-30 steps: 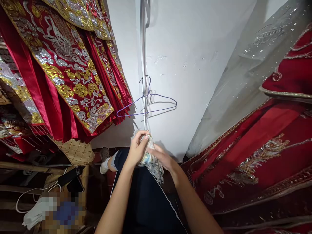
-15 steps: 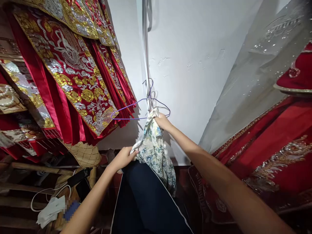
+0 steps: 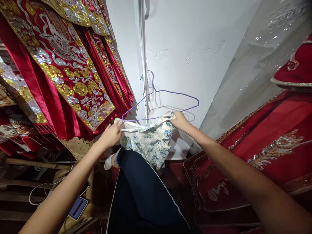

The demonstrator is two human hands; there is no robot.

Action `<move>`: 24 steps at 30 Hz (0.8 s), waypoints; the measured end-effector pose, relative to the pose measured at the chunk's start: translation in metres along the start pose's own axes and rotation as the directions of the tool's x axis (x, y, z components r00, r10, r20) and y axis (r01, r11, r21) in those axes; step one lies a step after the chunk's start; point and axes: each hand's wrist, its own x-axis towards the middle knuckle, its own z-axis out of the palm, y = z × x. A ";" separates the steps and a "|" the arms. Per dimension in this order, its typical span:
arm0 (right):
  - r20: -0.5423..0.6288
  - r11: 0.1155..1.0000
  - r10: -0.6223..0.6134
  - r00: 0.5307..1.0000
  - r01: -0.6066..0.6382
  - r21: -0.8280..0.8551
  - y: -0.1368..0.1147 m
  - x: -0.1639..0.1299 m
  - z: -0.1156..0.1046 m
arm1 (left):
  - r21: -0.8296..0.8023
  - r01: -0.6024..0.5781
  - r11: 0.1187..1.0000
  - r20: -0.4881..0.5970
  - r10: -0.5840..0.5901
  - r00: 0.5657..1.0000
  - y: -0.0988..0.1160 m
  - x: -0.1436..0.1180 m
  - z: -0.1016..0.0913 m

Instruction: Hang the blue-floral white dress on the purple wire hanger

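A floral blouse [image 3: 151,143], white with blue and green print, is stretched between my two hands over my knee. My left hand [image 3: 112,132] grips its white edge at the left, close to the lower left corner of a purple wire hanger [image 3: 175,92]. At the other end, my right hand [image 3: 179,121] pinches the blouse's upper edge just under the hanger's bottom bar. The hanger hangs by its hook from a slim metal pole [image 3: 142,48] against the wall. Whether the blouse touches the hanger at the left corner, I cannot tell.
Red costumes with gold and silver embroidery [image 3: 80,87] hang at the left. More red beaded garments [image 3: 275,139] and a clear plastic cover [image 3: 234,84] are on the right. A wooden chair [image 3: 36,164] at lower left bears a phone [image 3: 78,207] and a white cable.
My hands have moved apart and spread the bunched blouse sideways. The left hand rose to the hanger's left corner, the right shifted right. The hanger has swung to the right and faces me more broadly.
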 end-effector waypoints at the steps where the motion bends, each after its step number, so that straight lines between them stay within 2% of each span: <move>1: -0.002 1.000 0.021 1.000 -0.021 0.007 -0.001 0.000 0.000 | -0.011 -0.010 1.000 -0.030 0.009 1.000 -0.003 0.013 -0.010; 3: -0.005 0.997 0.076 0.997 -0.076 0.033 -0.003 0.000 0.003 | -0.044 -0.032 0.999 -0.076 0.029 0.997 0.000 0.033 -0.027; 5: 0.028 0.990 0.115 0.993 -0.116 0.080 -0.007 -0.002 0.010 | -0.059 -0.070 0.996 -0.167 0.059 0.984 0.011 0.047 -0.040; 8: 0.128 0.975 0.077 0.989 -0.102 0.195 -0.022 -0.008 0.022 | -0.038 -0.176 0.984 -0.324 0.155 0.933 0.032 0.057 -0.055; 10: 0.176 0.961 0.049 0.983 -0.094 0.260 -0.036 -0.014 0.025 | -0.048 -0.215 0.975 -0.362 0.183 0.914 0.038 0.062 -0.062; 12: 0.182 0.955 0.029 0.983 -0.081 0.285 -0.049 -0.020 0.022 | -0.082 -0.233 0.969 -0.372 0.187 0.909 0.034 0.065 -0.066; 14: 0.098 0.963 0.010 0.995 -0.036 0.269 -0.058 -0.024 0.011 | -0.090 -0.259 0.962 -0.373 0.208 0.904 0.024 0.067 -0.067; 16: -0.108 0.977 0.027 0.994 -0.003 0.212 -0.059 -0.026 -0.005 | -0.051 -0.282 0.958 -0.367 0.245 0.897 0.014 0.067 -0.066; 18: -0.313 0.987 0.092 0.945 -0.046 0.152 -0.053 -0.025 -0.023 | 0.005 -0.287 0.958 -0.381 0.267 0.885 0.009 0.067 -0.065; 19: -0.356 0.987 0.127 0.926 -0.083 0.137 -0.049 -0.024 -0.033 | 0.033 -0.285 0.958 -0.394 0.275 0.877 0.009 0.066 -0.065; 20: -0.353 0.984 0.157 0.922 -0.115 0.137 -0.044 -0.023 -0.043 | 0.060 -0.277 0.959 -0.413 0.276 0.868 0.009 0.065 -0.066; 21: -0.302 0.978 0.183 0.936 -0.142 0.155 -0.041 -0.021 -0.053 | 0.079 -0.263 0.961 -0.433 0.271 0.859 0.010 0.065 -0.067; 23: -0.094 0.949 0.227 0.969 -0.198 0.244 -0.037 -0.015 -0.074 | 0.072 -0.209 0.975 -0.479 0.218 0.851 0.011 0.063 -0.070; 24: 0.041 0.921 0.242 0.969 -0.243 0.305 -0.038 -0.011 -0.083 | 0.044 -0.169 0.985 -0.505 0.168 0.847 0.011 0.063 -0.071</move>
